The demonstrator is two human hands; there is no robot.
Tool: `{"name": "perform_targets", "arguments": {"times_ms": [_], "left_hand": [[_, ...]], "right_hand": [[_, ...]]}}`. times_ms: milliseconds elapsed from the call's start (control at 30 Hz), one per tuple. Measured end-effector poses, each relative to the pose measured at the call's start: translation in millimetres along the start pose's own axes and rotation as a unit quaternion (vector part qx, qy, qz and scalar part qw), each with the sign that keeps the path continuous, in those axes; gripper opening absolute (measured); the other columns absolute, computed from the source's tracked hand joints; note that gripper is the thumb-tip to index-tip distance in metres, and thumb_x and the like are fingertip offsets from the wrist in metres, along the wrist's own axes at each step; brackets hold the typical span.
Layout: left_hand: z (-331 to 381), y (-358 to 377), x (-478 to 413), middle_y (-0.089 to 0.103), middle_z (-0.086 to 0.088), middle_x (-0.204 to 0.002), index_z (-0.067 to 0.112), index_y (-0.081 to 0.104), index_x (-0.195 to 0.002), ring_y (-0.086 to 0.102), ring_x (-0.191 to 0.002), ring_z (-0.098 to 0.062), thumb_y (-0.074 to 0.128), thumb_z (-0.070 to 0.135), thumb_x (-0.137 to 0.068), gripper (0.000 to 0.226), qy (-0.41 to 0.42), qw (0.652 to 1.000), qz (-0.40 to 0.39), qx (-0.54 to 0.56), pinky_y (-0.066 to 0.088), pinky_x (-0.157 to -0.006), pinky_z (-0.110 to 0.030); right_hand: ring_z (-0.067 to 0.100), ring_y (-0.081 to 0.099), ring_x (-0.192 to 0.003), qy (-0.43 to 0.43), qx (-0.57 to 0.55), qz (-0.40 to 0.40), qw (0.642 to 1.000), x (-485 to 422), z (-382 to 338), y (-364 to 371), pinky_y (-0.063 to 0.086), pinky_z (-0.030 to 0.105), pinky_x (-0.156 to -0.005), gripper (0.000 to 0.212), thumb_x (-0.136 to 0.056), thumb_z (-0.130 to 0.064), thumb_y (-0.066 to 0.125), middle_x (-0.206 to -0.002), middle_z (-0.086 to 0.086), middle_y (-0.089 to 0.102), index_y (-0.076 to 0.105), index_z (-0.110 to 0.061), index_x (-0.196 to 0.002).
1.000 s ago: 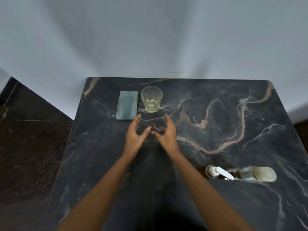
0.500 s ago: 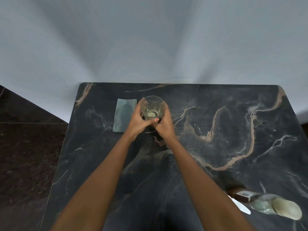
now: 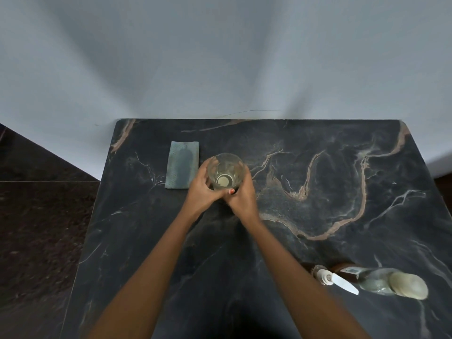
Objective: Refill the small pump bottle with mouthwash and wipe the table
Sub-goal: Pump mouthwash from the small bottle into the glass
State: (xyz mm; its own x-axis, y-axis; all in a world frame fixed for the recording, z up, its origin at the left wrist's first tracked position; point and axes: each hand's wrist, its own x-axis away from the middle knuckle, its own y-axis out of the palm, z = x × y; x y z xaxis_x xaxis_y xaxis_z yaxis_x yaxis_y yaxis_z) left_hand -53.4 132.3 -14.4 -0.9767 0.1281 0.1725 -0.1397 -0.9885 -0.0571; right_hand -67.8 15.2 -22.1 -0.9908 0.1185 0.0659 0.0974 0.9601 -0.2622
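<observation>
We find the small pump bottle at the near right of the tabletop, its white pump head and nozzle showing, and it seems to stand just beside, perhaps touching, a larger clear bottle with a brown label and a pale cap; from this angle we cannot tell how full either one is. We judge the refill to be barely begun, since neither hand is near those bottles. Instead our left hand and right hand are both wrapped around a clear glass farther out on the tabletop, fingers curled to its sides and thumbs meeting at its near wall, so both are gripping it. The glass holds only a shallow pale liquid at the bottom; whether that is mouthwash we cannot say. Just left of the glass, close to our left hand, lies a folded blue-grey cloth, flat and untouched, so the wiping looks not yet done, though we see no obvious spill on the dark marble. For moving, the middle and right of the tabletop lie open between the glass and the bottles. The far edge meets the pale wall, and the left edge drops to a dark floor not far beyond the cloth. The bottles sit near the front right, where a careless forearm could knock them.
</observation>
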Motion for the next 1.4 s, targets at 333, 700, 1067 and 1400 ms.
{"name": "perform_targets", "arguments": {"times_ms": [333,700,1067,1400], "left_hand": [[-8,21,111,0.053,0.006,-0.128,0.034,0.042,-0.121,0.053,-0.117,-0.003,0.082,0.0,-0.057,0.083,-0.006,1.0,0.004,0.023,0.044,-0.096,-0.02],[-29,56,194,0.058,0.019,-0.12,0.044,0.046,-0.118,0.053,-0.117,-0.003,0.086,0.024,-0.05,0.082,-0.014,1.0,-0.018,0.005,0.044,-0.091,-0.014],[-47,80,212,0.055,0.017,-0.123,0.044,0.042,-0.121,0.052,-0.117,-0.003,0.084,0.022,-0.052,0.084,-0.022,0.998,-0.048,-0.018,0.044,-0.094,-0.017],[-58,78,211,0.049,0.013,-0.128,0.04,0.037,-0.125,0.049,-0.12,-0.001,0.079,-0.005,-0.06,0.089,-0.029,0.997,-0.067,-0.015,0.042,-0.093,-0.013]], "right_hand": [[0.002,0.049,-0.114,-0.001,-0.009,-0.045,0.999,109,-6,-29,0.041,0.014,-0.095,0.072,-0.071,-0.009,0.076,-0.127,0.01,0.049,0.035,-0.01,-0.13],[0.012,0.048,-0.118,0.014,0.037,-0.063,0.997,192,9,-73,0.042,0.027,-0.1,0.068,-0.068,-0.017,0.078,-0.127,0.006,0.048,0.042,-0.016,-0.126],[0.018,0.046,-0.123,0.038,0.06,-0.071,0.995,217,33,-97,0.038,0.036,-0.106,0.077,-0.066,-0.002,0.077,-0.13,0.007,0.047,0.035,-0.005,-0.131],[0.019,0.042,-0.126,0.057,0.064,-0.096,0.992,217,40,-101,0.036,0.043,-0.107,0.086,-0.064,-0.004,0.079,-0.134,0.007,0.042,0.03,-0.01,-0.134]]}}
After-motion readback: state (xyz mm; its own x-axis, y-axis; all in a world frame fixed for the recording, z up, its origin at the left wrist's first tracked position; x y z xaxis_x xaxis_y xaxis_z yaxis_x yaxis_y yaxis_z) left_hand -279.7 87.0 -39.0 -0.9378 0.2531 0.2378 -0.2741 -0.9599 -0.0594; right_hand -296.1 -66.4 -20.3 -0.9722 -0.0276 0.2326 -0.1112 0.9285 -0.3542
